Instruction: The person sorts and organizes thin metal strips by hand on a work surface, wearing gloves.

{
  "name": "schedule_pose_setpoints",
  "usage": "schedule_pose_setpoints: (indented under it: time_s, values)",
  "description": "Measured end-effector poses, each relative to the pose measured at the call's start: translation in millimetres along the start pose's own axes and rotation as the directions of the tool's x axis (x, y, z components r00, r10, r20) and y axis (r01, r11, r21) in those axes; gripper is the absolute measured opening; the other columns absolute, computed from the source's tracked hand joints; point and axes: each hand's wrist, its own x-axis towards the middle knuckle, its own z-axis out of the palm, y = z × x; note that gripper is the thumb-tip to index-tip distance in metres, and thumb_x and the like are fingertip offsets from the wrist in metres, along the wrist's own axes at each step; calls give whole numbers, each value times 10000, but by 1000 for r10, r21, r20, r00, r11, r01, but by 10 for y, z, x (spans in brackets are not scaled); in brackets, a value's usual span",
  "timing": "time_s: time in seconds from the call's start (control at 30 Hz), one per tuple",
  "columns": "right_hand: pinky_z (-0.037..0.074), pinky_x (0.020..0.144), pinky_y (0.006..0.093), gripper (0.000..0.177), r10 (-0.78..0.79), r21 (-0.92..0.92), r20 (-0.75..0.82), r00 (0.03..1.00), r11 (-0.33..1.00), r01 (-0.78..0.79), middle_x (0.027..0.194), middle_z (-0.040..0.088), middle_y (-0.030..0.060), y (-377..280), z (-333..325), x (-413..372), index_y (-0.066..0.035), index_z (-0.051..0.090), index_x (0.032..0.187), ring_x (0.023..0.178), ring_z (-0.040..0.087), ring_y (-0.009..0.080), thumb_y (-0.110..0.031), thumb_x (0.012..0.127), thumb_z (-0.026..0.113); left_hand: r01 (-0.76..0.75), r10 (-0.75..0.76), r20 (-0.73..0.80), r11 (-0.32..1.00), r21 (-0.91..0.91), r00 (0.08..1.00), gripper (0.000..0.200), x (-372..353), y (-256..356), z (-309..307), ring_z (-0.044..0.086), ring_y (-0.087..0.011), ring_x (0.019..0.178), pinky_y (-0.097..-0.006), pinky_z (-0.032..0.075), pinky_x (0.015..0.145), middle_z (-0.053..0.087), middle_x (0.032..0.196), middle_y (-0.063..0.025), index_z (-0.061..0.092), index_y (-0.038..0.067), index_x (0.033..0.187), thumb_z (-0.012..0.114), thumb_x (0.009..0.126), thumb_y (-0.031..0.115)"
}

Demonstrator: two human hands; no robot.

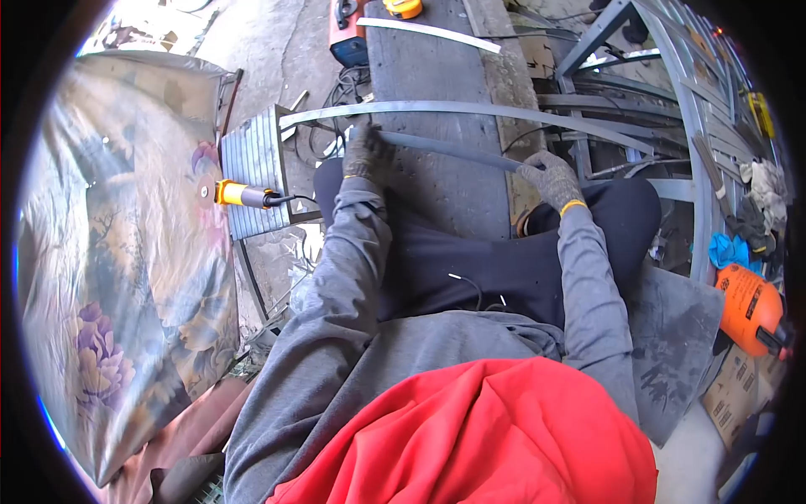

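A flat grey metal bar (453,149) spans between my two gloved hands, above the dark wooden plank (441,76). My left hand (368,155) is closed around the bar near its left end; the fingers are partly blurred. At the other end, my right hand (550,178) grips the bar with curled fingers. Just beyond, a longer, slightly bowed metal strip (470,107) crosses the plank from left to right. To the left of my left hand, a yellow corded angle grinder (243,195) rests on a ridged metal stand (256,151).
A welded metal frame (693,143) stands on the right, near an orange container (750,307) and a blue cloth (729,250). An orange-and-black machine (346,34), a yellow tape measure (403,7) and a pale strip (432,34) are ahead. A floral sheet (143,277) hangs left.
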Motion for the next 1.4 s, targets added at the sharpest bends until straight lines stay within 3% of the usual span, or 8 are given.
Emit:
schedule_pose_setpoints:
  time_s: [0.23,0.33,0.57,0.7,1.07,1.17,1.23,1.4]
  values:
    - [547,893,418,406,39,96,-373,927,995,-3,1026,730,186,437,281,235,-19,703,1119,953,709,331,-317,848,758,-235,287,-84,894,382,954,453,415,-2,-192,648,-214,917,-456,564,751,647,1060,-119,576,43,1236,738,831,163]
    - [573,640,368,439,304,309,-98,948,914,-261,955,702,123,453,305,350,6,679,1132,728,676,211,-352,887,745,-265,427,-18,591,762,904,650,1349,-244,-794,655,-239,955,-445,567,768,649,1129,-174,500,-9,1389,741,808,160]
    - [548,557,359,509,388,426,174,905,799,-424,879,675,98,134,119,268,14,660,1140,631,628,174,-416,885,751,-120,275,-56,583,803,960,852,782,-107,-583,676,-318,987,-400,543,868,665,1157,-248,486,-117,1381,829,716,291]
    - [507,965,435,670,288,137,-148,946,953,-269,1181,685,201,2,148,110,3,596,1238,1130,654,348,-458,807,823,-180,276,24,560,809,961,860,521,-76,-443,656,-235,885,-359,535,763,670,1057,-190,523,-100,1331,912,664,278]
    - [546,822,391,425,188,718,-223,957,695,30,960,707,103,4,187,227,-51,635,1186,845,670,244,-336,898,764,-610,621,122,680,406,774,799,101,110,-74,580,-236,1075,-333,552,719,514,1268,-137,431,58,1426,824,731,34]
    - [553,781,363,455,209,747,-57,976,657,-98,953,704,110,143,335,355,-34,621,1247,818,677,236,-323,917,740,-560,704,143,405,723,695,947,551,1,-325,464,-347,1331,-427,485,1004,457,1446,-229,385,50,1487,876,683,137]
    - [555,771,339,479,-30,265,-322,946,957,121,1018,699,119,734,819,708,-19,592,1312,860,680,221,-298,940,707,-493,766,235,121,862,599,1077,582,-94,-396,407,-397,1404,-434,307,1183,452,1482,-260,338,45,1534,910,655,290]
    - [517,894,438,436,-92,346,-346,934,912,218,1069,679,192,-54,443,175,-4,598,1236,998,652,339,-355,980,625,-436,499,427,-104,894,755,882,670,-36,-490,509,-442,1295,-502,405,1082,592,1271,-326,512,39,1396,822,703,489]
